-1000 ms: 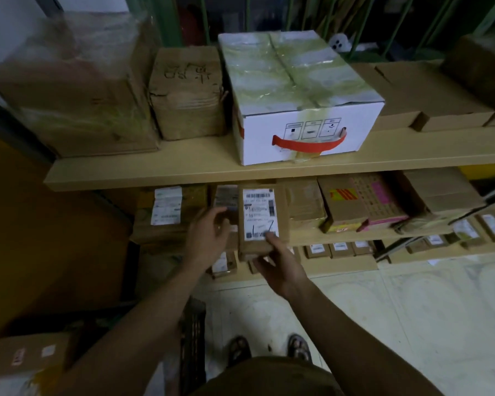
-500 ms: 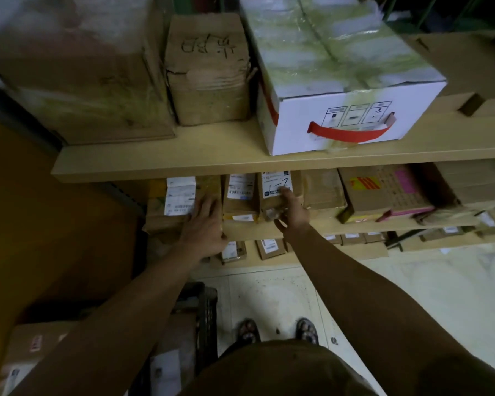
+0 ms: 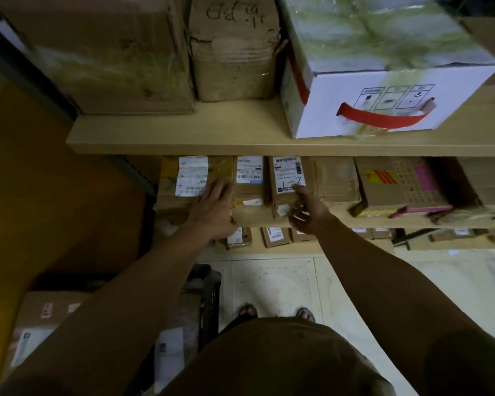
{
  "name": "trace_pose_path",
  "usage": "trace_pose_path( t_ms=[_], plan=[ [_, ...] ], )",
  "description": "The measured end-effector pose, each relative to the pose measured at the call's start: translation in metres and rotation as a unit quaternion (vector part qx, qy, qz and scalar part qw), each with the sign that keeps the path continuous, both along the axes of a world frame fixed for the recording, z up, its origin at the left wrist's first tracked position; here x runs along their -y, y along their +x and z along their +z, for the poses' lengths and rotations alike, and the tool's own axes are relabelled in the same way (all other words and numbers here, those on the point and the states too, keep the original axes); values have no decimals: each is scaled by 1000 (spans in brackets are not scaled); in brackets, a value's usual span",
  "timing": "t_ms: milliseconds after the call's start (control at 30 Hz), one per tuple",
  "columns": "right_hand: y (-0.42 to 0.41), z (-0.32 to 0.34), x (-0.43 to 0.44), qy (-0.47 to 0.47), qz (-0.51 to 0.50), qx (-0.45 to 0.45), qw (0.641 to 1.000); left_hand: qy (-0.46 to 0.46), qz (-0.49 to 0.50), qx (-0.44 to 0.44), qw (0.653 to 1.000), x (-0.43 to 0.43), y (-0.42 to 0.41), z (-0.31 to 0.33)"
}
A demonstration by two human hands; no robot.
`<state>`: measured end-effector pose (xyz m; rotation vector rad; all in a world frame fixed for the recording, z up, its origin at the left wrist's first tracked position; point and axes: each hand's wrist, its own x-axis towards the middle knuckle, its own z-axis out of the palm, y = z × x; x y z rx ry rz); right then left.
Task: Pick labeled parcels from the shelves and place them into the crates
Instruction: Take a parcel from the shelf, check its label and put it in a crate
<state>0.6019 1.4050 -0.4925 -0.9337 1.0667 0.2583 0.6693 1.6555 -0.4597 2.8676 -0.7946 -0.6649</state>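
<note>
**Marked parcel in the middle-shelf row, both hands on the row**

The marked parcel (image 3: 288, 181), brown with a white label and a handwritten stroke, lies on the middle shelf (image 3: 406, 222), third from the left in a tight row. The right hand (image 3: 309, 208) has its thumb on the label's lower corner. Its fingers curl below the parcel's near end, and whether they grip it cannot be told. The left hand (image 3: 212, 210) lies flat with straight, spread fingers on the left parcel (image 3: 189, 178), its edge against the second parcel (image 3: 249, 178).

Low on the left stands a dark crate (image 3: 210, 295), with only its rim and one wall showing. The left forearm covers most of it. White-labelled parcels (image 3: 169, 352) lie under the arm, but it is unclear whether they sit inside the crate.

The top shelf (image 3: 183, 138) overhangs the row and hides the parcels' far ends. A white box (image 3: 383, 90) stands on it, cut off at the frame's top. Small parcels (image 3: 275, 237) line the bottom shelf. Pale floor tiles (image 3: 269, 281) lie open between the shelving and the person's feet.
</note>
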Motion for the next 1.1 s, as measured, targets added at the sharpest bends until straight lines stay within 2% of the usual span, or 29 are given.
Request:
trace_pose_path(
  t_ms=[133,267,333,433,533,600,633,667,700,767,833,867,933,1033,1100],
  plan=[
    [5,-8,-1,3,-33,-21,999,8,0,-8,1000,2,-3,1],
    [14,-5,-10,-51,-48,-44,997,12,5,-33,999,1,-3,5],
    [14,-9,-9,-46,-60,-36,996,2,10,-44,999,0,0,6],
    [5,-23,-1,-30,-31,-15,999,-10,11,-39,999,-1,0,4],
    [-18,-11,3,-60,0,-11,998,1,14,-27,1000,1,-6,4],
    [-35,-7,9,-132,58,-3,990,0,12,1,1000,7,-13,9],
    [-43,-5,14,-198,106,-1,975,-7,5,23,1000,11,-17,11],
    [-51,-1,21,-283,166,8,945,-18,-9,46,999,18,-22,13],
    [-59,2,30,-368,227,22,902,-33,-32,64,997,27,-27,13],
    [-70,8,55,-475,313,49,821,-93,-70,75,990,54,-40,9],
    [-76,12,83,-531,373,44,759,-161,-45,9,986,92,-52,4],
    [-77,14,94,-551,400,26,732,-191,-2,-57,980,110,-57,2],
    [-78,16,120,-568,426,-6,704,-248,98,-186,946,152,-69,-6],
    [-77,20,155,-566,452,11,689,-282,226,-268,893,205,-80,-20],
    [-76,21,180,-561,477,23,676,-294,334,-340,828,231,-84,-31]
  ],
)
